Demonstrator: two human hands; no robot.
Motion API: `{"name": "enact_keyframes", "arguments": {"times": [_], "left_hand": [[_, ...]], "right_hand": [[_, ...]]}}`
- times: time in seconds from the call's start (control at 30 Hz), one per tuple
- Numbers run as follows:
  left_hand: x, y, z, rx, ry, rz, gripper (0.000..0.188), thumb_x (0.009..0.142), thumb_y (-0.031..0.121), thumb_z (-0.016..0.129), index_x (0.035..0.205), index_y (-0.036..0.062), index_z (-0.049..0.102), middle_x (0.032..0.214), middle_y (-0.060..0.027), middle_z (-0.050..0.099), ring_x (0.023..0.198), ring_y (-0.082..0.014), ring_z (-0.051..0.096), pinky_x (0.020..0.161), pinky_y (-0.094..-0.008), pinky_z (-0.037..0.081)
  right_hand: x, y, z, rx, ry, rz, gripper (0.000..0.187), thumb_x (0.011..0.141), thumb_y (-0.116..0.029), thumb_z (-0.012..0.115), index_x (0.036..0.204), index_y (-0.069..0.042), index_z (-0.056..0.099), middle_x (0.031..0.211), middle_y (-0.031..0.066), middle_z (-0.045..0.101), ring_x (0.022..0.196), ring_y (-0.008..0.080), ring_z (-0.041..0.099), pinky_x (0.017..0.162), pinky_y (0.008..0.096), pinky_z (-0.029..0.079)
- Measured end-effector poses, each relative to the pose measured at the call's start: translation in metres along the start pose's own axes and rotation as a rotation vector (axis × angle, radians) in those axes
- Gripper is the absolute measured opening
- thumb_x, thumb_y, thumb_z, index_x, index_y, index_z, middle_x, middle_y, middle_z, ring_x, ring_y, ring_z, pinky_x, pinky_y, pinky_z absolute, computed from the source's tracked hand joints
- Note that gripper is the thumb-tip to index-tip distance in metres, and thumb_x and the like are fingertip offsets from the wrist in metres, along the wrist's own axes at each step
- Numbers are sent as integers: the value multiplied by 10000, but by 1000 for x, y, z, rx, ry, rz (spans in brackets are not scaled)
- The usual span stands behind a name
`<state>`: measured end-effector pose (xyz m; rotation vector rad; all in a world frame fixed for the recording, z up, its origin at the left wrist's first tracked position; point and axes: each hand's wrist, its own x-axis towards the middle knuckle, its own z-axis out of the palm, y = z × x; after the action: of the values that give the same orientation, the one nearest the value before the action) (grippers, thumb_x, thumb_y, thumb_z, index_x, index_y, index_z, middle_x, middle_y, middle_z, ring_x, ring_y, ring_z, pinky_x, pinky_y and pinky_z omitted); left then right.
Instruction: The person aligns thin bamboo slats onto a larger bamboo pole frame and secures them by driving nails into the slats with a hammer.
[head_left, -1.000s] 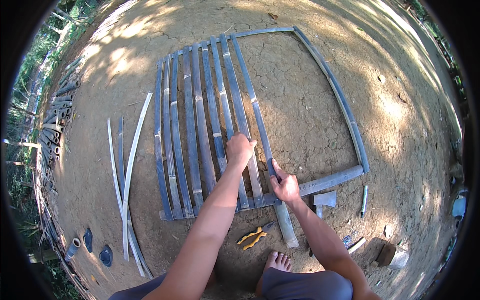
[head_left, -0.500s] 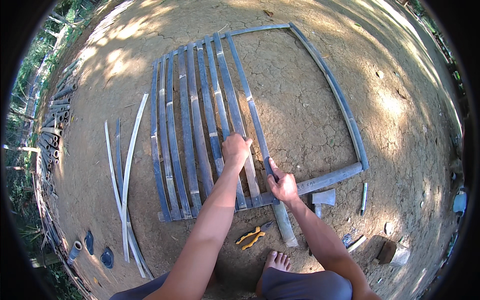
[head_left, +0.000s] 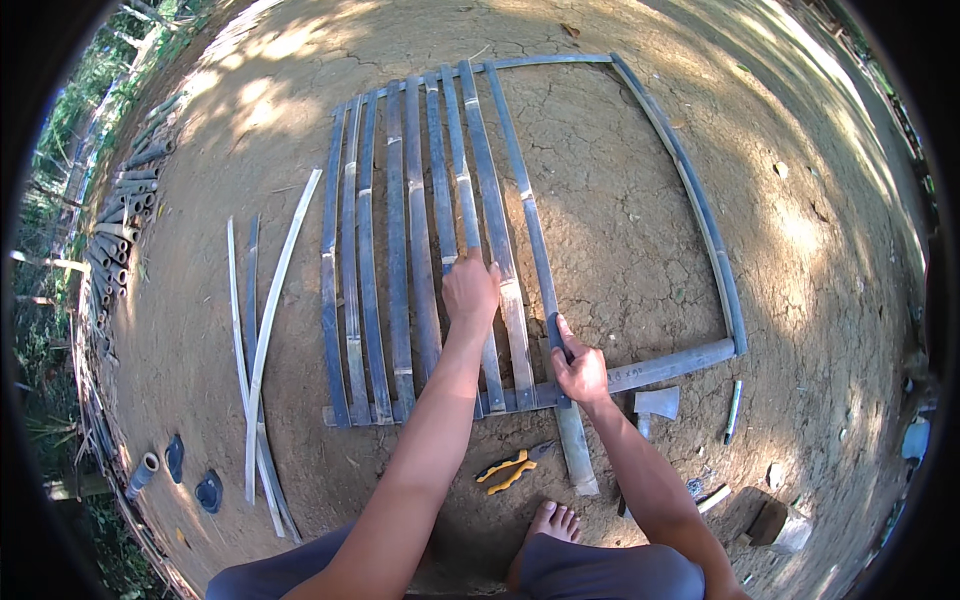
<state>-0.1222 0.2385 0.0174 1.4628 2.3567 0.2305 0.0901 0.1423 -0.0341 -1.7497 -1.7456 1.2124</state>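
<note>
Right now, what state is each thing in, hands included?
Frame: slatted left, unslatted right
Left hand: fingers curled, grip hidden
Right hand: closed on end slat
Pliers: handles spread
Axe: lying down
Marker: lying down, cap unclear
Loose strips: crossed
Sandals: unworn
</note>
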Motion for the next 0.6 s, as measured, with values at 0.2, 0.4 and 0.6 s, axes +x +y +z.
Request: {"name": "enact_keyframes", "arguments": {"times": [0.2,0.4,0.6], "left_hand": [[3,-51,31,265,361,179,508,1021,292,568,1489,94,548,1638,-129,401,1541,-336,309,1181,-583,344],[20,-154,15,184,336,23,532,1042,321,540,1521,92,502,1586,-119,486,1526,-338,351,1211,-641,261],[12,-183,15,168,293,85,532,1019,329,574,1492,89,537,1533,-83,552,1516,-309,370,1202,-660,259]], "right_hand": [[1,8,9,10,21,-49,592,922,-211,632,1506,-150,552,603,149,586,498,236,584,595,377,522],[2,15,13,9,41,-108,604,917,-186,638,1511,-136,546,582,128,554,486,193,534,570,349,502],[2,16,11,27,38,-132,604,919,-148,634,1515,-110,540,561,76,494,498,122,462,552,299,470]]}}
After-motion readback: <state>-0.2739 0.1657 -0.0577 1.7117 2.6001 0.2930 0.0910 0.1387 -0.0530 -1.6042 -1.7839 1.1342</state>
